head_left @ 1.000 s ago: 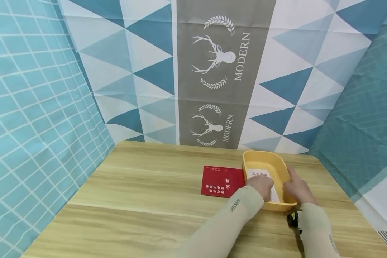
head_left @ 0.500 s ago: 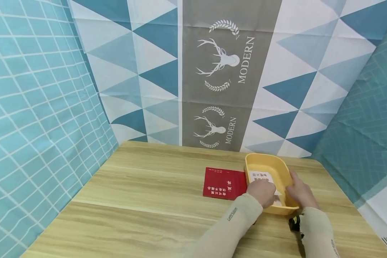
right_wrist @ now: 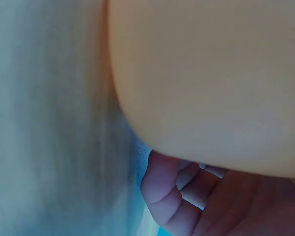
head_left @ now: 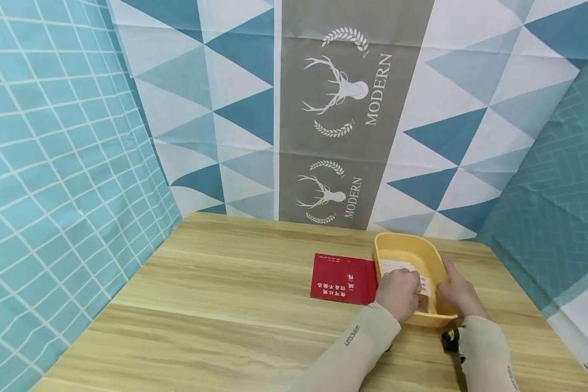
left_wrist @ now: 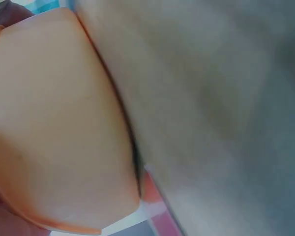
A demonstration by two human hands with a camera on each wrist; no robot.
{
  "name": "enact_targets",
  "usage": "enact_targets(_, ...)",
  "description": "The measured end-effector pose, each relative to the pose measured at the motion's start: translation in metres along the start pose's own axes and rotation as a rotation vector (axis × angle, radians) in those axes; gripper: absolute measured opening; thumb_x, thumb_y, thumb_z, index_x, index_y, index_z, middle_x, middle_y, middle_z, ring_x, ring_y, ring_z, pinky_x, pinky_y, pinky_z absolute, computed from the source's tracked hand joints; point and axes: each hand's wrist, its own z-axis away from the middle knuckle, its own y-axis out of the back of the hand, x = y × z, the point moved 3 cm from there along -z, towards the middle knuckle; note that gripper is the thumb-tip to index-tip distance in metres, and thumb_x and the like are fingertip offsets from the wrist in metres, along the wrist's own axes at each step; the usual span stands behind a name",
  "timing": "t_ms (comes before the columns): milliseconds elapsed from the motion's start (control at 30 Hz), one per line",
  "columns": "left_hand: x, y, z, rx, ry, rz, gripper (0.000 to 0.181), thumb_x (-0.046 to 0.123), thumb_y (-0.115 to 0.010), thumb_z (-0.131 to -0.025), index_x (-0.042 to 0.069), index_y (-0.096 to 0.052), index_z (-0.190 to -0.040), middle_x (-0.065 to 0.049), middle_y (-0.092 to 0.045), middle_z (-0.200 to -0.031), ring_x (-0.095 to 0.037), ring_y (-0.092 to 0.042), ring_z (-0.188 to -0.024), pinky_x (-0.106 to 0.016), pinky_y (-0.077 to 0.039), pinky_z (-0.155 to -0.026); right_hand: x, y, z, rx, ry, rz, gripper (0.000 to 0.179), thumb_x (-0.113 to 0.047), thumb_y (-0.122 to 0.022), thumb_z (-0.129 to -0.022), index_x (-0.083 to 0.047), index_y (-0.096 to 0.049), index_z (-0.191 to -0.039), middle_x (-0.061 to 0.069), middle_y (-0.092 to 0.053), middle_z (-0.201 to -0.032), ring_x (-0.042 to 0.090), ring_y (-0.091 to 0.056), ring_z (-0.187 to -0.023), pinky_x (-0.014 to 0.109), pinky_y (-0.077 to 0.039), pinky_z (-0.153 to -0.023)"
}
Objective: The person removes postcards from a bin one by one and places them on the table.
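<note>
A yellow plastic tray (head_left: 414, 247) stands at the right of the table, with white printed cards or papers (head_left: 396, 265) inside. My left hand (head_left: 400, 294) reaches over its near-left side and pinches a white printed card (head_left: 425, 285), tilted up from the tray floor; the fingertips are hidden. My right hand (head_left: 463, 291) grips the tray's right rim, thumb over the inside and fingers outside. In the right wrist view, curled fingers (right_wrist: 162, 189) lie against the tray's outer wall (right_wrist: 211, 98). The left wrist view is mostly filled by the tray's outer wall (left_wrist: 59, 123).
A red booklet or card (head_left: 343, 279) with white characters lies flat against the tray's left side. A black strapped device (head_left: 451, 340) sits at my right wrist. Patterned cloth (head_left: 333, 109) rises behind the wooden table (head_left: 215, 294).
My left hand has lifted a white card's edge from the tray floor and tilted it, uncovering something beneath. My right hand keeps its place on the rim. The head view has shifted slightly.
</note>
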Motion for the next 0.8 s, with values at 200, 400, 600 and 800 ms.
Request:
enact_targets(200,-0.0013,-0.0016,0.0005,0.033,-0.029,0.065,0.018,0.019,-0.08,-0.082,0.035,-0.076,-0.089,0.02,-0.071,-0.083,0.002,-0.065,-0.077,-0.015,-0.052,-0.074,0.0024,0.002,-0.0016,0.044,0.054,0.022,0.066,-0.009,-0.046,-0.094,0.003,-0.02,-0.153,0.045,-0.042,-0.138,0.051,-0.054,-0.1,0.056,-0.048,-0.081)
enact_targets(400,0.0027,-0.0015,0.0006,0.021,-0.064,-0.011,0.022,0.022,-0.081,-0.081,0.04,-0.076,-0.094,0.021,-0.072,-0.087,0.0,-0.065,-0.081,-0.016,-0.053,-0.077,0.0044,0.003,0.0007,0.024,0.016,-0.018,0.066,-0.011,-0.044,-0.096,0.001,-0.017,-0.156,0.044,-0.038,-0.141,0.051,-0.051,-0.103,0.057,-0.048,-0.084)
enact_targets(600,0.0034,-0.0004,0.001,0.039,-0.056,0.009,0.022,0.02,-0.078,-0.085,0.038,-0.073,-0.096,0.022,-0.072,-0.094,-0.001,-0.064,-0.092,-0.016,-0.051,-0.084,0.0056,0.0035,-0.0009,0.015,0.024,-0.014,0.067,-0.01,-0.044,-0.097,0.002,-0.014,-0.156,0.044,-0.039,-0.139,0.052,-0.051,-0.104,0.059,-0.047,-0.085)
enact_targets(800,0.0033,-0.0007,0.0,0.038,-0.058,0.016,0.023,0.018,-0.078,-0.085,0.037,-0.07,-0.097,0.022,-0.071,-0.093,0.0,-0.062,-0.088,-0.014,-0.049,-0.083,0.0074,0.0052,-0.0048,0.015,0.036,0.003,0.069,-0.009,-0.046,-0.097,0.003,-0.012,-0.156,0.047,-0.033,-0.143,0.064,-0.044,-0.119,0.071,-0.042,-0.096)
